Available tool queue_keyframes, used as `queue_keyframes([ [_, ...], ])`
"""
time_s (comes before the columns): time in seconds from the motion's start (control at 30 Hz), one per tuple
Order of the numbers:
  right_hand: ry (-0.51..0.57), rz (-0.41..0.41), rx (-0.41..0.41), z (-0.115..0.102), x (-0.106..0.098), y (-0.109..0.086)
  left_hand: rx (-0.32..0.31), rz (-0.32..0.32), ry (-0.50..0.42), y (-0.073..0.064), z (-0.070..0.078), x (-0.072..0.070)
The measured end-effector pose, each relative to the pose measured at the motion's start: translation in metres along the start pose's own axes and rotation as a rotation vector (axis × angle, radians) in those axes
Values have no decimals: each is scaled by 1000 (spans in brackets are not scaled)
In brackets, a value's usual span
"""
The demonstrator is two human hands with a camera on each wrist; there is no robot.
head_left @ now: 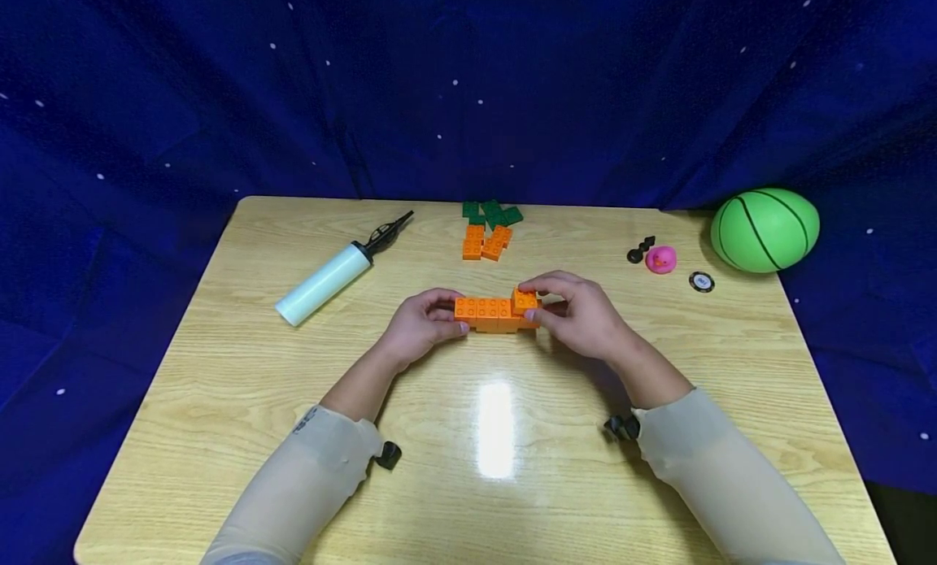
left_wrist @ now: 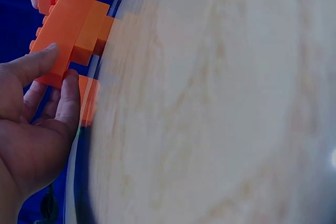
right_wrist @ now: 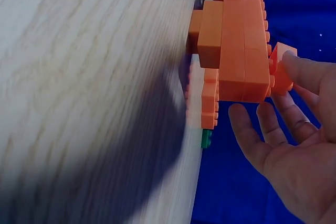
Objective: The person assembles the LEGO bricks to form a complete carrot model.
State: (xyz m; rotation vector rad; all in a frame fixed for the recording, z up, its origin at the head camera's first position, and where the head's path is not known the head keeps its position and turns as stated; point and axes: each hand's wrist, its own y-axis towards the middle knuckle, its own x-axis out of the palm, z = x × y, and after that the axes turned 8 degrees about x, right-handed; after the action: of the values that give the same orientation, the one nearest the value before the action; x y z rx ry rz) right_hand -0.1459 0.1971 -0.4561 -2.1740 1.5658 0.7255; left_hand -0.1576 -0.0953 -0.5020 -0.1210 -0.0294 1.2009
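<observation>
Near the middle of the table, a built row of orange toy bricks stands, its long top layer overhanging narrower layers below. My left hand grips the row's left end, thumb in front and fingers behind, as the left wrist view confirms. A single orange brick is pinched between the thumb and fingers of my right hand at the right end of the top layer. In the right wrist view this small brick sits tilted against the studs; whether it is pressed on, I cannot tell.
Behind the row lie loose orange bricks and green bricks. A pale blue hand pump lies at the left. To the right are a black object, a pink rubber duck, a poker chip and a green ball.
</observation>
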Motion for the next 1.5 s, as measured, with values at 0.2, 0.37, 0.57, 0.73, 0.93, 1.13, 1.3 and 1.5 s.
queue_keyframes([
  [0.2, 8, -3, -4, 0, 3, -2, -8, -5, 2, 0, -1, 0],
  [0.37, 40, -2, 4, 1, 5, -3, -7, -2, 9, 0, -1, -1],
  [0.57, 68, -10, 12, 4, 7, -4, -10, -1, 14, 0, 0, -1],
  [0.73, 69, -6, -10, 5, 10, -3, -18, -1, 3, 0, 0, -1],
  [0.93, 63, -5, -12, 6, 13, -3, -29, -3, 1, 0, -2, -1],
  [1.13, 29, 1, -31, 6, 13, -2, -35, -2, -4, 1, -2, -1],
  [1.3, 18, 15, -38, 5, 14, -2, -38, -2, -3, 1, 0, -1],
  [1.5, 14, 36, -43, 6, 16, -1, -40, 6, 13, 0, 2, -1],
])
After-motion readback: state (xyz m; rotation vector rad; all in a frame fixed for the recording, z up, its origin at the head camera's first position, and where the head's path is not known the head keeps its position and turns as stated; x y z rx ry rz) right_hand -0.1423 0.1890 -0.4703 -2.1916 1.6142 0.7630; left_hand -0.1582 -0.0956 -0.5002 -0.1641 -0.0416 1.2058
